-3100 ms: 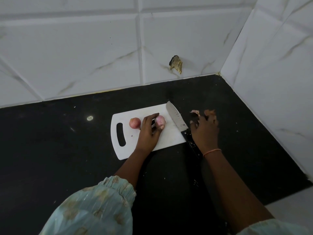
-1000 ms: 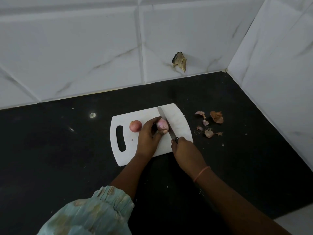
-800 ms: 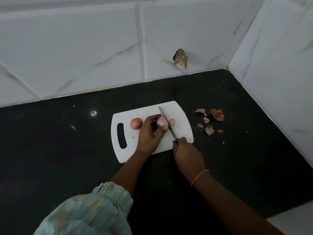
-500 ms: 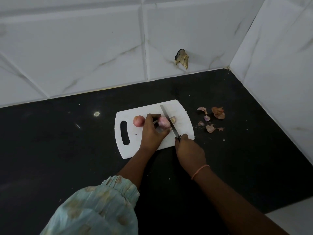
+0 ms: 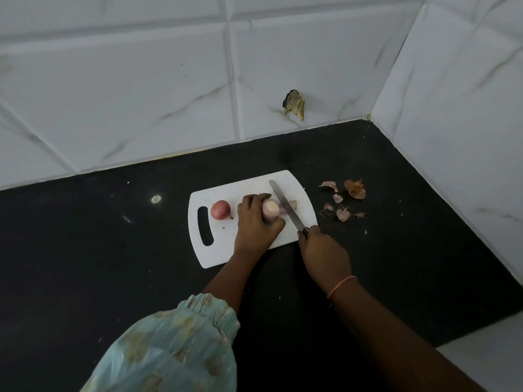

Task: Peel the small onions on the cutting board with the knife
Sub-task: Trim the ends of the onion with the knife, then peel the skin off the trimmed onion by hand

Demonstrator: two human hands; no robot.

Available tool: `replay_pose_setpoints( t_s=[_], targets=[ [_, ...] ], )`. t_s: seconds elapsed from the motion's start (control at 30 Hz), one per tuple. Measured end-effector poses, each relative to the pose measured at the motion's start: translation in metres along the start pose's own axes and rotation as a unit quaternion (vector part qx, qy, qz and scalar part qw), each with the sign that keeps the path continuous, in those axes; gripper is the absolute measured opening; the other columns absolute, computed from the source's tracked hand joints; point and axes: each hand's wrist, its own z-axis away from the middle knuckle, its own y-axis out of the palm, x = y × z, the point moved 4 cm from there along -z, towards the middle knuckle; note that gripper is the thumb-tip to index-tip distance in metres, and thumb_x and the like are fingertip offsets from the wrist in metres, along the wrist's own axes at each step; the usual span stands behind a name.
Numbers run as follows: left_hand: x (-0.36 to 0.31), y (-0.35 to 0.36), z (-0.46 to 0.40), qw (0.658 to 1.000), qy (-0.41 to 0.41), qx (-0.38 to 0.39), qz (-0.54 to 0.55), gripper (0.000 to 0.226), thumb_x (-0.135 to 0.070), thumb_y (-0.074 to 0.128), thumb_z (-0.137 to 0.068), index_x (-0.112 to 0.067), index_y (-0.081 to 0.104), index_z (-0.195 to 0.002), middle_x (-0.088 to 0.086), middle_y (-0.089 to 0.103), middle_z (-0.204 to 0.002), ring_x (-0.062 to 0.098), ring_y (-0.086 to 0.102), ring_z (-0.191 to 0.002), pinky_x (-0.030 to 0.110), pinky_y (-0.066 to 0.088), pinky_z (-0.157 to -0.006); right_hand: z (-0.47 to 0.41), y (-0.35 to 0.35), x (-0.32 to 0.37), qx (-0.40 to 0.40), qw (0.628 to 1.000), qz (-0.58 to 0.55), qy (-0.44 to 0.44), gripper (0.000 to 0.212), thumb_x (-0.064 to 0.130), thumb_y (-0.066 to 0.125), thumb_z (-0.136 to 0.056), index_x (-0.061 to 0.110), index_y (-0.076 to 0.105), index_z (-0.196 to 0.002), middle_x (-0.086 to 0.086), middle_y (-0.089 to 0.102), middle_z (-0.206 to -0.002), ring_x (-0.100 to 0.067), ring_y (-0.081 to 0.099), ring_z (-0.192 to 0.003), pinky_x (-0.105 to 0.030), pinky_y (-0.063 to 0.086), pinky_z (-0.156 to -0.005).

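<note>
Cutting board (image 5: 218, 251): white, flat on the black table (image 5: 85, 250).
Left hand (image 5: 256, 222): grip curled round a small onion (image 5: 270, 210), trimmed end facing up, over the board.
Right hand (image 5: 322, 250): grip closed on the knife (image 5: 285, 206) handle; blade beside the held onion.
Second onion (image 5: 220, 209): unpeeled, near the board's handle slot.
Peels (image 5: 343, 200): scattered on the table, right of the board.

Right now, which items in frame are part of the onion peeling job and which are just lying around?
In the job:
- white cutting board
- knife, held by right hand
- trimmed onion, held by left hand
- unpeeled red onion
- cut-off piece beside the blade

Lying about:
- discarded onion skins on the black counter
- damaged spot on the wall tile
</note>
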Motion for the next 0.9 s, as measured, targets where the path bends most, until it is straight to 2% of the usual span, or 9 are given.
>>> replay_pose_setpoints(
  t_s=[0.1,0.23,0.4,0.5,0.57,0.67,0.77,0.83,0.9],
  targets=[
    [0.002,0.003,-0.002,1.0,-0.016,0.001,-0.018,0.058,-0.025,0.08,-0.075,-0.019,0.054,-0.127,-0.001,0.047,-0.129,0.016,0.043,-0.119,0.031,0.043,-0.098,0.001,0.0,0.003,-0.002,1.0,0.017,-0.002,0.035,0.043,0.03,-0.104,0.014,0.049,-0.109,-0.005,0.066,-0.09,-0.02,0.065,-0.08,-0.032,0.042,-0.059],
    [0.004,0.001,-0.001,1.0,-0.004,-0.017,0.008,0.053,-0.027,0.082,-0.078,-0.019,0.056,-0.124,-0.003,0.054,-0.125,0.013,0.046,-0.115,0.027,0.043,-0.096,0.001,-0.001,0.0,0.0,1.0,0.017,0.001,0.036,0.043,0.031,-0.104,0.014,0.05,-0.11,-0.002,0.062,-0.084,-0.018,0.059,-0.071,-0.031,0.04,-0.057],
    [0.004,-0.007,0.001,0.992,-0.018,-0.04,0.114,0.05,-0.027,0.08,-0.083,-0.017,0.056,-0.125,-0.005,0.06,-0.122,0.006,0.057,-0.111,0.023,0.051,-0.091,-0.002,0.0,-0.003,-0.009,1.0,-0.007,0.015,0.036,0.043,0.031,-0.104,0.013,0.05,-0.108,-0.003,0.061,-0.081,-0.02,0.061,-0.072,-0.031,0.041,-0.057],
    [0.003,-0.008,0.003,0.99,-0.012,-0.036,0.134,0.045,-0.029,0.074,-0.088,-0.019,0.055,-0.128,-0.008,0.06,-0.124,0.006,0.058,-0.113,0.023,0.053,-0.09,-0.006,-0.001,-0.009,-0.006,1.0,-0.014,0.025,0.034,0.044,0.031,-0.103,0.014,0.049,-0.104,-0.001,0.057,-0.078,-0.019,0.058,-0.069,-0.032,0.042,-0.057],
    [0.003,-0.008,0.003,0.988,-0.012,-0.032,0.147,0.043,-0.028,0.07,-0.092,-0.019,0.053,-0.13,-0.008,0.059,-0.126,0.005,0.057,-0.115,0.023,0.052,-0.091,-0.009,-0.006,-0.018,-0.013,0.999,-0.016,0.031,0.034,0.043,0.031,-0.103,0.015,0.049,-0.102,-0.002,0.058,-0.079,-0.022,0.062,-0.075,-0.035,0.047,-0.06],
    [0.004,-0.008,0.002,0.987,-0.009,-0.031,0.159,0.04,-0.027,0.064,-0.095,-0.017,0.053,-0.132,-0.005,0.059,-0.128,0.007,0.057,-0.117,0.024,0.052,-0.092,-0.013,-0.021,-0.034,-0.071,0.995,-0.039,0.066,0.035,0.041,0.035,-0.103,0.011,0.052,-0.104,-0.008,0.062,-0.085,-0.028,0.064,-0.08,-0.035,0.044,-0.062],
    [0.003,-0.01,0.001,0.988,-0.017,-0.023,0.153,0.037,-0.03,0.056,-0.101,-0.016,0.052,-0.136,-0.005,0.059,-0.131,0.004,0.055,-0.12,0.021,0.049,-0.098,-0.012,-0.039,-0.048,-0.172,0.979,-0.076,0.08,0.03,0.038,0.041,-0.102,0.01,0.051,-0.101,-0.005,0.057,-0.076,-0.024,0.059,-0.068,-0.036,0.045,-0.058],
    [0.001,-0.011,0.001,0.987,-0.031,-0.015,0.155,0.038,-0.032,0.049,-0.104,-0.015,0.051,-0.138,-0.006,0.058,-0.134,0.002,0.053,-0.121,0.017,0.043,-0.102,-0.015,-0.044,-0.054,-0.169,0.979,-0.074,0.085,0.028,0.037,0.042,-0.102,0.011,0.051,-0.097,-0.007,0.059,-0.077,-0.026,0.06,-0.07,-0.035,0.043,-0.058],
    [0.0,-0.011,0.003,0.986,-0.038,-0.009,0.161,0.039,-0.034,0.042,-0.106,-0.015,0.051,-0.138,-0.008,0.057,-0.133,0.0,0.052,-0.12,0.01,0.038,-0.101,-0.017,-0.043,-0.053,-0.149,0.982,-0.083,0.083,0.027,0.037,0.044,-0.101,0.012,0.054,-0.096,-0.005,0.059,-0.079,-0.021,0.058,-0.069,-0.032,0.041,-0.057]
  ],
)
